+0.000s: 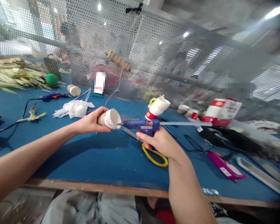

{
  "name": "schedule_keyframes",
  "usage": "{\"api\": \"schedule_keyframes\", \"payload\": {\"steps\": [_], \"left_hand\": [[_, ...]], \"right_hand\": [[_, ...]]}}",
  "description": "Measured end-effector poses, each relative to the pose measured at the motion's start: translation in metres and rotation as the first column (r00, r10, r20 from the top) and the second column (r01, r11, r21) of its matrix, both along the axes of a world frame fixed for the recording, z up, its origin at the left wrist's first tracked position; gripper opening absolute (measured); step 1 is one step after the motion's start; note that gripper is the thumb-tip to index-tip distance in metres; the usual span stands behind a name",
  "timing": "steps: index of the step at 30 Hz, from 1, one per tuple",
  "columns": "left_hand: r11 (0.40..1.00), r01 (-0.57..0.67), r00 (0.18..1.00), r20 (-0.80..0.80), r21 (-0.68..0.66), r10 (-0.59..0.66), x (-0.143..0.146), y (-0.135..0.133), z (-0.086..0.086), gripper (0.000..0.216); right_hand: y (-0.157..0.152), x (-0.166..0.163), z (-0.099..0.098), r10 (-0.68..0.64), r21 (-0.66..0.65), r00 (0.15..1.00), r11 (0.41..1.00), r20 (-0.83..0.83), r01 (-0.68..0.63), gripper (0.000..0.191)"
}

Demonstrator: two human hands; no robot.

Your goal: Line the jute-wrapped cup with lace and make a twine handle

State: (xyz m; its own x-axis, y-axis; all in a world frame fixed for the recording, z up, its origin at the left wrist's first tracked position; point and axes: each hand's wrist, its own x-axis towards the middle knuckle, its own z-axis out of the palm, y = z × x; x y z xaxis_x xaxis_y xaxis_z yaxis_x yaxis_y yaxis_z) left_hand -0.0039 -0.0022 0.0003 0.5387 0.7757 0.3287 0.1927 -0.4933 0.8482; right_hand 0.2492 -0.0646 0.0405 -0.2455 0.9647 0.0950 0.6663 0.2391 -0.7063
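Note:
My left hand [94, 120] is wrapped round a cardboard tube [102, 119] with a white strip of material about its end, held above the table. In my right hand [157, 138] is a blue hot glue gun [140, 125], with a long glue stick out of its back. The gun's nozzle points left and meets the white strip at the tube's end; whether it touches I cannot tell. Below the gun lie scissors with yellow handles [157, 157], their blades partly hidden by the gun and my right hand.
White paper cups [159, 107] lean behind the gun. Crumpled white material [74, 109], another cardboard tube [74, 90] and a second glue gun [53, 96] lie left. A magenta power strip [226, 165] is at right. A perforated metal screen [135, 40] bounds the blue table [95, 168].

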Motion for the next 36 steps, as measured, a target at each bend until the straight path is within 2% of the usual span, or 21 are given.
{"api": "schedule_keyframes", "payload": {"steps": [2,6,11,15,18,21,25,30,36], "left_hand": [[0.999,-0.016,1.0,-0.011,0.029,0.017,0.0,0.0,0.0003,0.061],[0.994,-0.038,0.998,-0.042,0.104,0.042,0.0002,0.0001,-0.0003,0.06],[0.991,-0.043,0.997,-0.055,0.131,0.05,0.0003,0.0007,-0.0022,0.06],[0.983,-0.06,0.995,-0.062,0.172,0.072,-0.0002,0.0008,-0.0018,0.06],[0.979,-0.08,0.995,-0.05,0.188,0.09,0.0004,0.0001,-0.0019,0.058],[0.969,-0.11,0.993,-0.015,0.222,0.117,0.0013,-0.0005,-0.0024,0.057],[0.967,-0.1,0.995,0.002,0.236,0.102,0.0029,-0.0012,-0.0035,0.062],[0.96,-0.053,0.998,-0.013,0.275,0.059,0.0044,-0.0024,-0.0049,0.063],[0.969,-0.088,0.996,-0.014,0.232,0.093,0.0032,-0.002,-0.0052,0.063]], "right_hand": [[-0.0002,0.0003,-0.0002,-0.001,0.016,1.0,1.0,-0.017,0.001,0.03],[0.0002,-0.0002,-0.0011,-0.082,0.071,0.996,0.994,0.024,0.08,0.035],[-0.0001,-0.0013,0.0002,0.004,-0.02,1.0,1.0,0.003,-0.004,0.027],[0.0001,-0.0013,0.0013,-0.071,0.029,0.997,0.997,-0.008,0.071,0.033],[-0.0006,-0.0018,0.0017,-0.061,-0.012,0.998,0.998,0.022,0.062,0.034],[-0.0022,-0.0027,0.0023,0.004,-0.052,0.999,0.999,-0.05,-0.007,0.027],[-0.0027,-0.0027,0.0018,-0.024,0.03,0.99,0.999,-0.138,0.028,0.03],[0.0001,-0.0009,-0.001,-0.074,0.058,0.997,0.995,-0.034,0.076,0.031],[-0.001,-0.0022,-0.0004,-0.081,0.022,0.997,0.996,0.013,0.081,0.032]]}}
